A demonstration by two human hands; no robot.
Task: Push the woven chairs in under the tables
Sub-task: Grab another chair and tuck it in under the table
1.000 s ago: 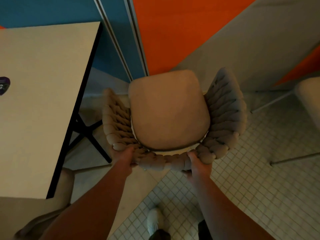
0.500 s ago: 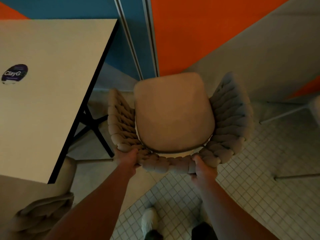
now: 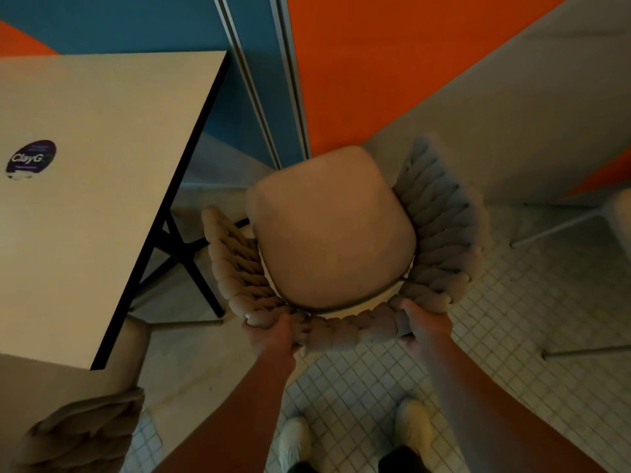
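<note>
**Both hands on the chair back, chair not yet under the table**

Left hand (image 3: 273, 336) and right hand (image 3: 423, 327): fingers curled over the braided back rim (image 3: 345, 331), one hand toward each end of its rear curve. Thumbs are hidden.
My read: the wide two-point grip is for steering. It gives turn control as well as push, and it should keep the chair from tipping.

Woven chair (image 3: 331, 233) is directly ahead of the hands, with the seat cushion pointing away from the person toward the orange wall (image 3: 375, 80).
It stands beside the table (image 3: 102, 131), off its right edge, and no part of the seat is under the top. The left armrest is near the table's black base (image 3: 184, 250). I can't tell if they touch.

Judgement: the seat is aimed at the wall, not the table, so the chair needs turning left before a push does any good. Risk is the armrest snagging that base.

Second woven chair (image 3: 82, 428) sits lower left by the table's near edge. I can't tell how far under it is.
</note>
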